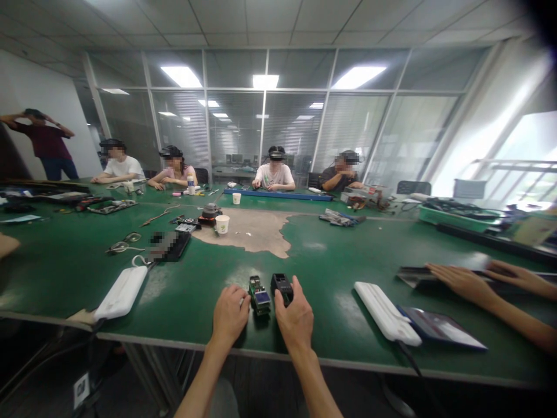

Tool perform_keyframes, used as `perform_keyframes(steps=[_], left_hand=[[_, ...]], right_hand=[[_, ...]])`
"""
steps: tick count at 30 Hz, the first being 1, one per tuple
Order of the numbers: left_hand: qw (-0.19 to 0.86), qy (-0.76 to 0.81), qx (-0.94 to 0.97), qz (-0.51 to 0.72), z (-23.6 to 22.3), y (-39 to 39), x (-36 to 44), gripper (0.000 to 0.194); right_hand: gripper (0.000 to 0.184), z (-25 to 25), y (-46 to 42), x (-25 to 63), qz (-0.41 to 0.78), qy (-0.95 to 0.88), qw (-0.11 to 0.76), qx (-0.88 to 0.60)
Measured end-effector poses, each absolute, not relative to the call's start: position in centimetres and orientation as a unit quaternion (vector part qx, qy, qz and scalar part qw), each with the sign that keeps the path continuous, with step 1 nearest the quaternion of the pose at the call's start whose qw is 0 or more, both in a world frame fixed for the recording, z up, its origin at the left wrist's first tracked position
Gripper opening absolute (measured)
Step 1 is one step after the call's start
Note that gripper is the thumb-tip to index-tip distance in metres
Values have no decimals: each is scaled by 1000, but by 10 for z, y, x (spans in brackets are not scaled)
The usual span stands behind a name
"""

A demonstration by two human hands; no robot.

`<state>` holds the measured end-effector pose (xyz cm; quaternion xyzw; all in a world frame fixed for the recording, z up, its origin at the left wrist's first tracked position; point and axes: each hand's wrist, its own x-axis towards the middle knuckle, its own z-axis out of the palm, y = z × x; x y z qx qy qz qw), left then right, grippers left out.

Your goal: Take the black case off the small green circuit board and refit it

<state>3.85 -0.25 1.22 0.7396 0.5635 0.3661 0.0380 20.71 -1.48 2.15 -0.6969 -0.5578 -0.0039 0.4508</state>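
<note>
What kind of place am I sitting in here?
Probably an electronics workshop or training room: a long green table bears a small circuit board and pliers-like tools, with several headset-wearing people around it.

Green table [331, 273], torn brown patch [261, 229], paper cups [222, 224], white power banks [387, 313], eyeglasses [124, 244]

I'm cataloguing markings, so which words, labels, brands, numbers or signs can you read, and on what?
None can be read.
Near paper cup: green print, too small.
White tag below the table edge: dark mark, blurred.
Circuit board and black casing: no readable text.
</note>
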Motion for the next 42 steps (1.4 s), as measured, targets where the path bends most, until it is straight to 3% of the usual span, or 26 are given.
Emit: perform_keyframes(steps=[14,29,42], left_hand=[[42,560,742,366,12,-3,38,26],[37,562,762,319,19,-2,41,31],[50,562,749,347,18,-3,40,24]], right_hand=[[73,1,-12,209,-44,-584,489,-646],[64,-1,-14,213,21,-584,492,-645],[67,62,-14,191,64,-587,535,-604]])
